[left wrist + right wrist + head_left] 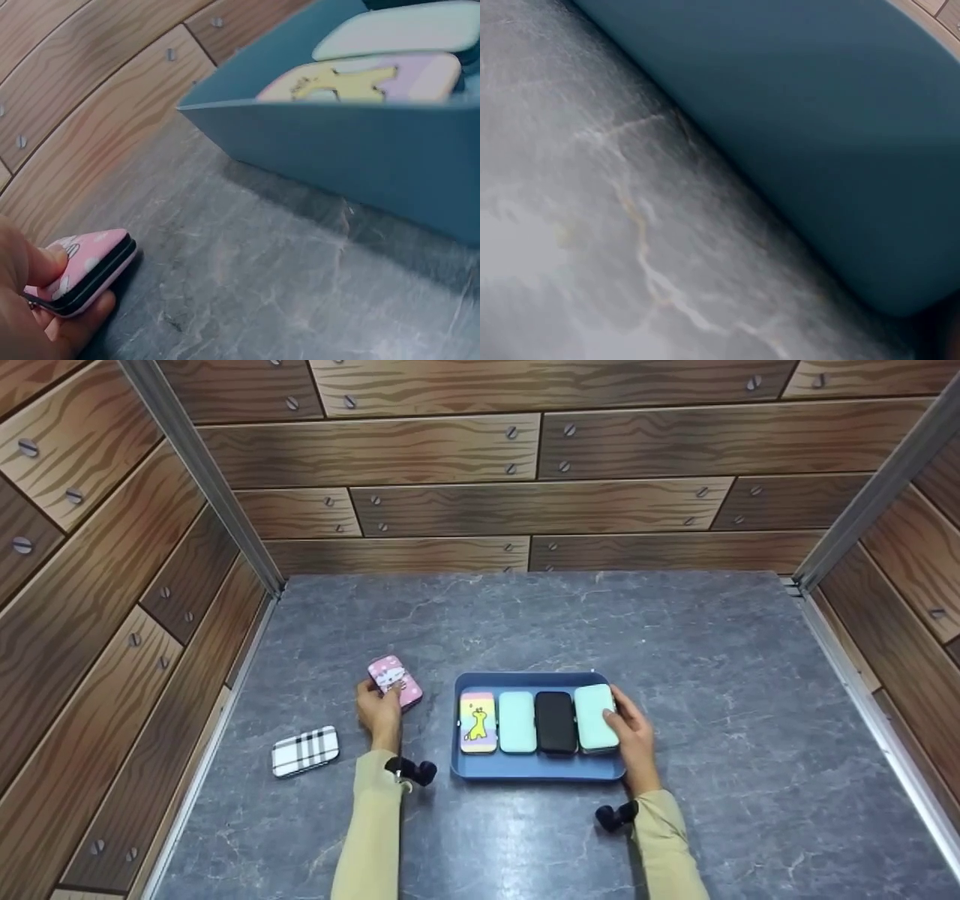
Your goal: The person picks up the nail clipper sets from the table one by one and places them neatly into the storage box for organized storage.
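Observation:
My left hand (380, 711) grips a small pink case (388, 675) with a white cartoon cat on its lid, left of a blue tray (540, 771). In the left wrist view, the thumb lies on top of the pink case (94, 266) and fingers are beneath; its edge is black. My right hand (634, 735) holds a mint case (595, 712) at the tray's right end, thumb on its top. Beside it in the tray lie a black case (556, 723), another mint case (517, 723) and a giraffe-print case (478, 723). The right wrist view shows mostly the tray's outer wall (802, 135).
A black-and-white plaid case (305, 751) lies on the grey marbled table (525, 840), left of my left forearm. Wood-patterned walls (450, 450) with metal corner posts (202, 472) enclose the back and sides.

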Tool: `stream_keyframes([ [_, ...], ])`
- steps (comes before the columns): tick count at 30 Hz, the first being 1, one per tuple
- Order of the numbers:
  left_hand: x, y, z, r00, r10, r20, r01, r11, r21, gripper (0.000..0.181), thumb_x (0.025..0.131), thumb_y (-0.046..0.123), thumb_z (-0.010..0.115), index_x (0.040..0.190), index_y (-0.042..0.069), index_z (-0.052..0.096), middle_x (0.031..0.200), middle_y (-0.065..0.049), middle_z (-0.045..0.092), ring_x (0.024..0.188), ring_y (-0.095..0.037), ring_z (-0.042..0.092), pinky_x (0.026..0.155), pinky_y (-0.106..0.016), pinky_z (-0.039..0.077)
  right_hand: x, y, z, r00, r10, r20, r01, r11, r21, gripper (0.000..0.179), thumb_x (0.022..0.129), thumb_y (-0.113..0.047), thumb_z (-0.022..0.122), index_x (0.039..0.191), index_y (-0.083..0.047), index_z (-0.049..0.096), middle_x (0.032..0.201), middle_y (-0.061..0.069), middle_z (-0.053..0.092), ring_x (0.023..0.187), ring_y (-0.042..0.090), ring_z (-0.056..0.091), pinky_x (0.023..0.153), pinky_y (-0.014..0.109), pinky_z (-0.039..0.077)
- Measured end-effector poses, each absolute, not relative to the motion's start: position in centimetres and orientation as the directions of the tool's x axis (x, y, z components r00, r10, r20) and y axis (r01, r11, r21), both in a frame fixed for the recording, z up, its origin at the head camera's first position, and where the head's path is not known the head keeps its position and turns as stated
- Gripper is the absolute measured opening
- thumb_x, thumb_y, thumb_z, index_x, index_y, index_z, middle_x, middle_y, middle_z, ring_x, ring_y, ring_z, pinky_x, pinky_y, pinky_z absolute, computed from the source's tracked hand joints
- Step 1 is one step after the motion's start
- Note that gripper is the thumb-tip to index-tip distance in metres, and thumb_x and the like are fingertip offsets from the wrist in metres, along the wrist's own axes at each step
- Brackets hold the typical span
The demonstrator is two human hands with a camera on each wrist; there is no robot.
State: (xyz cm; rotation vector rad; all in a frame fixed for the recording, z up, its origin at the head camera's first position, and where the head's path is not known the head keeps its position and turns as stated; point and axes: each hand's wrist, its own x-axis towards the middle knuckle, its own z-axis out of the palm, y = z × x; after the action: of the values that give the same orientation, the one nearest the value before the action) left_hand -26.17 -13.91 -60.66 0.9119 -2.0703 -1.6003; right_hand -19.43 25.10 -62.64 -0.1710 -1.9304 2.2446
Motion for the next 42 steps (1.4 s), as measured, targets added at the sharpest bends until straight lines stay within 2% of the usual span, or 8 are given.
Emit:
stream_keyframes([
  [6,-26.0,-14.6,-59.9,-0.706,-0.687,-0.172,-0.238,0.002,0.971,0.043,0.08,0.001,0.071,0.122,-0.004,0.061,0.075,-0.006,0.056,0.07,-0.02,0.053,0.069,-0.033,0.044,-19.5,24.9,-62.6,-0.975,0.221,0.028,-0.061,-0.143,-0.988,0.052,0.097,-0.005,0.06,0.146,0.001,0.046,0.154,0.017,0.04,0.145,0.024,0.031,0.11,0.022,0.035],
  [11,-25.7,-14.9,-59.1,-0.693,-0.696,-0.185,-0.215,-0.045,0.976,0.046,0.079,0.0,0.071,0.124,-0.002,0.063,0.076,-0.001,0.052,0.068,-0.013,0.048,0.063,-0.026,0.04,-19.7,24.8,-62.4,-0.972,0.234,0.038,-0.074,-0.145,-0.987,0.052,0.096,-0.003,0.059,0.146,0.003,0.046,0.153,0.019,0.04,0.145,0.026,0.032,0.11,0.021,0.036],
  [17,-25.6,-14.8,-58.2,-0.687,-0.698,-0.201,-0.1,-0.183,0.978,0.044,0.079,-0.009,0.067,0.122,-0.006,0.064,0.072,0.002,0.043,0.064,-0.009,0.044,0.054,-0.017,0.038,-19.4,24.9,-62.2,-0.976,0.217,0.035,-0.067,-0.144,-0.987,0.052,0.097,-0.003,0.059,0.147,0.002,0.045,0.153,0.017,0.041,0.145,0.024,0.031,0.112,0.022,0.033],
  [22,-25.2,-14.6,-57.2,-0.708,-0.659,-0.253,-0.086,-0.275,0.958,0.046,0.082,-0.008,0.063,0.127,-0.004,0.063,0.094,-0.012,0.062,0.062,-0.007,0.052,0.044,-0.016,0.044,-19.3,25.1,-62.1,-0.978,0.208,0.023,-0.051,-0.131,-0.99,0.052,0.098,-0.005,0.058,0.148,-0.001,0.044,0.154,0.015,0.04,0.145,0.023,0.03,0.112,0.022,0.032],
  [26,-24.6,-14.4,-56.6,-0.717,-0.638,-0.283,-0.079,-0.328,0.941,0.047,0.083,-0.008,0.06,0.129,-0.005,0.063,0.118,-0.022,0.063,0.062,-0.007,0.057,0.041,-0.017,0.045,-19.5,25.2,-62.5,-0.977,0.209,0.032,-0.061,-0.134,-0.989,0.052,0.098,-0.003,0.057,0.148,0.001,0.043,0.154,0.017,0.039,0.146,0.024,0.03,0.112,0.022,0.032],
  [36,-23.2,-13.2,-55.8,-0.719,-0.635,-0.281,-0.021,-0.385,0.923,0.049,0.082,-0.011,0.058,0.132,-0.007,0.06,0.118,-0.026,0.063,0.062,-0.008,0.059,0.04,-0.017,0.045,-19.7,25.0,-62.7,-0.973,0.225,0.046,-0.081,-0.149,-0.986,0.052,0.096,-0.003,0.061,0.146,0.003,0.046,0.153,0.018,0.041,0.144,0.026,0.032,0.109,0.021,0.036],
  [39,-22.9,-12.9,-55.7,-0.723,-0.634,-0.276,-0.008,-0.392,0.92,0.05,0.082,-0.012,0.058,0.132,-0.008,0.059,0.121,-0.027,0.062,0.069,-0.011,0.061,0.044,-0.017,0.047,-19.8,25.1,-62.8,-0.972,0.23,0.048,-0.085,-0.154,-0.984,0.052,0.096,-0.002,0.061,0.145,0.003,0.046,0.152,0.019,0.041,0.144,0.025,0.034,0.109,0.02,0.036],
  [42,-22.6,-12.5,-55.5,-0.727,-0.632,-0.267,-0.004,-0.386,0.923,0.05,0.082,-0.012,0.059,0.132,-0.009,0.058,0.128,-0.027,0.059,0.087,-0.017,0.061,0.053,-0.015,0.05,-19.8,25.1,-62.7,-0.972,0.228,0.049,-0.083,-0.142,-0.986,0.052,0.096,-0.004,0.061,0.145,0.002,0.047,0.152,0.018,0.042,0.143,0.024,0.034,0.109,0.02,0.035],
])
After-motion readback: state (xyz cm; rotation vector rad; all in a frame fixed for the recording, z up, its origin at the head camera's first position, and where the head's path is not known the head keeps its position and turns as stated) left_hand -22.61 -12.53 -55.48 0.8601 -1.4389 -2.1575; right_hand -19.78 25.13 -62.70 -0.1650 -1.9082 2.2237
